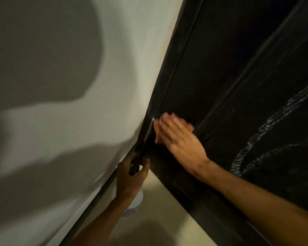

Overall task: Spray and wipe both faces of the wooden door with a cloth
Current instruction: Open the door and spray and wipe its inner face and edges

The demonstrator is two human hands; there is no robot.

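you're mid-wipe on one face of the wooden door point(238, 68): right grip point(178, 137) flat, fingers straight, pressing the cloth point(156, 127) near its wall-side edge, left grip point(130, 181) at 7 o'clock wrapped round the spray bottle point(136, 201) (wet streaks point(274, 118) lie at 3 o'clock), so sweep there next.

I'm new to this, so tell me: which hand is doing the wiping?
The right hand, pressed flat on the orange cloth against the dark door. The left hand only grips the spray bottle, lower down.
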